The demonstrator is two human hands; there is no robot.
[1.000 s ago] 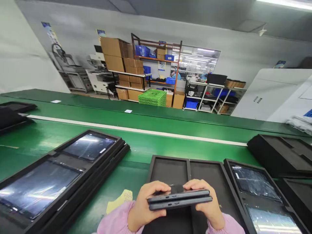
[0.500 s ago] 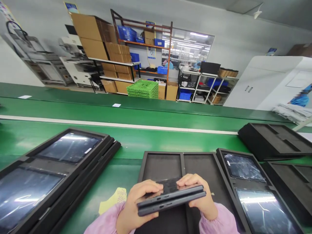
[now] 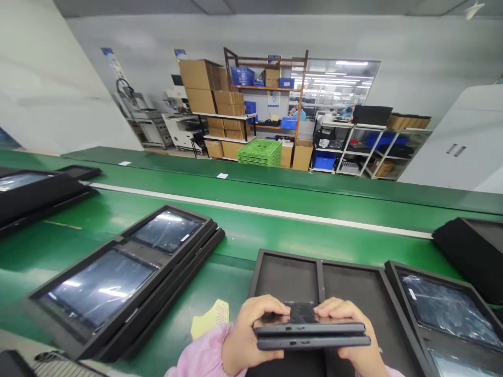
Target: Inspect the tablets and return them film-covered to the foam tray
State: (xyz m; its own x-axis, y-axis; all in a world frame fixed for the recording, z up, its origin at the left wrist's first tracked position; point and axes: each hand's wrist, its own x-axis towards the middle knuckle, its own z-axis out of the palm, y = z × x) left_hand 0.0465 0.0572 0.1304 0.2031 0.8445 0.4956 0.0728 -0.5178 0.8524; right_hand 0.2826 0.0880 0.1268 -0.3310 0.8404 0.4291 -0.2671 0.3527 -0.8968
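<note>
Both my hands hold a pair of slim dark grey devices (image 3: pixel 312 335), stacked edge-on with small port openings along their sides. My left hand (image 3: pixel 255 327) grips the left end, and my right hand (image 3: pixel 351 327) grips the right end. A ribbed black strip (image 3: pixel 302 313) lies across the top of the stack between my fingers. Directly below is an open black foam tray (image 3: pixel 286 277) with dark compartments, partly hidden by my hands. Pink sleeves cover both my forearms.
Black trays with glossy screens (image 3: pixel 104 288) lie on the green workbench belt (image 3: pixel 251 235) to the left, and another (image 3: pixel 448 309) lies to the right. A pale yellow pad (image 3: pixel 212 317) sits beside my left wrist. Shelves with cardboard boxes (image 3: pixel 200 94) stand beyond.
My hands have levelled the stacked devices, which tilted down to the left earlier. The view has swung, so the belt, trays and shelves sit further right in the frame.
</note>
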